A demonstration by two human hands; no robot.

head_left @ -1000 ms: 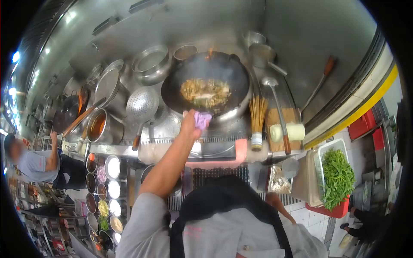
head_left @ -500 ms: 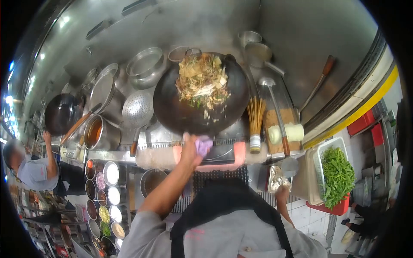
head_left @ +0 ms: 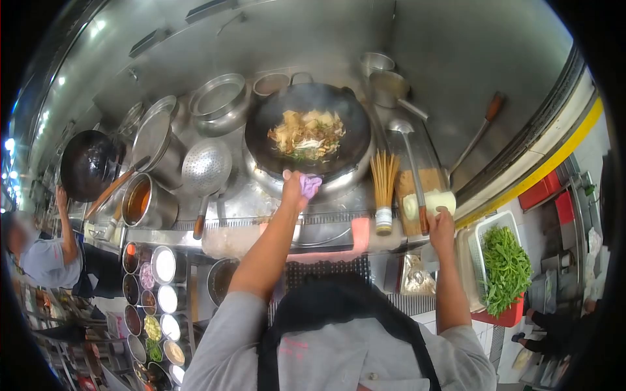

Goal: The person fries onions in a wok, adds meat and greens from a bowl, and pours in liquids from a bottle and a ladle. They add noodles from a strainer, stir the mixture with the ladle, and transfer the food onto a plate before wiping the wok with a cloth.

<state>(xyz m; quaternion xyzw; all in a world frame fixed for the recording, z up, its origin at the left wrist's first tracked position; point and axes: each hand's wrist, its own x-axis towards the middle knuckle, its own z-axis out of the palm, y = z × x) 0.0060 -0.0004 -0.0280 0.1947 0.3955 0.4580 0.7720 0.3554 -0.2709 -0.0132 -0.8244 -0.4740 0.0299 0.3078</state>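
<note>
My left hand [head_left: 295,187] is closed on a bunched purple cloth [head_left: 311,186] at the near rim of a large black wok [head_left: 306,100]. Stir-fried food, with pale pieces and green shreds, lies in the middle of the wok. My right hand [head_left: 441,225] is curled, with its fingers bent, right beside the wooden handle end of a long ladle [head_left: 416,173]. A pale green-white roll [head_left: 438,203] is just behind that hand. What the fingers hold, if anything, is hidden.
A bamboo wok brush [head_left: 385,186] stands between wok and ladle. Left are a perforated skimmer [head_left: 207,168], a pot of reddish-brown liquid [head_left: 156,205] and several ingredient bowls. A basket of leafy greens [head_left: 505,270] is at the right. Another person [head_left: 52,260] works at the far left.
The wok has tipped back to a flatter position, and its food has settled toward the middle. My right hand has risen from beside the foil-coloured tray to the ladle's handle end.
</note>
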